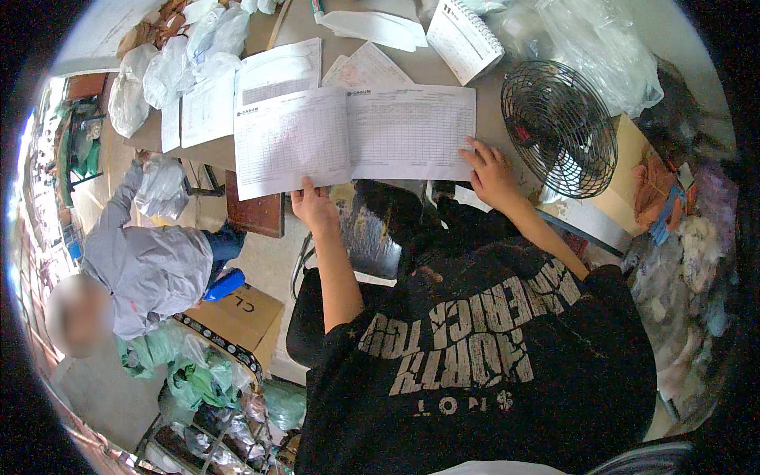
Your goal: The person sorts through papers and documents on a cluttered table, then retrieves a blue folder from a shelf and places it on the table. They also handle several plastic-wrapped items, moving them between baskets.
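Black shirt [491, 348] fills the foreground. Left hand [313, 206] pinches the near edge of a white ruled form [291, 144] on the desk [443, 67]; right hand [492, 170] presses spread fingers on the adjoining form [412, 131], beside a black wire fan [560, 128].

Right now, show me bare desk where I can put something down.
Little is free: a brown strip of desk between the ruled sheets and the wire fan, beside the right hand. The far edge is crowded with plastic bags, papers and a spiral notebook.
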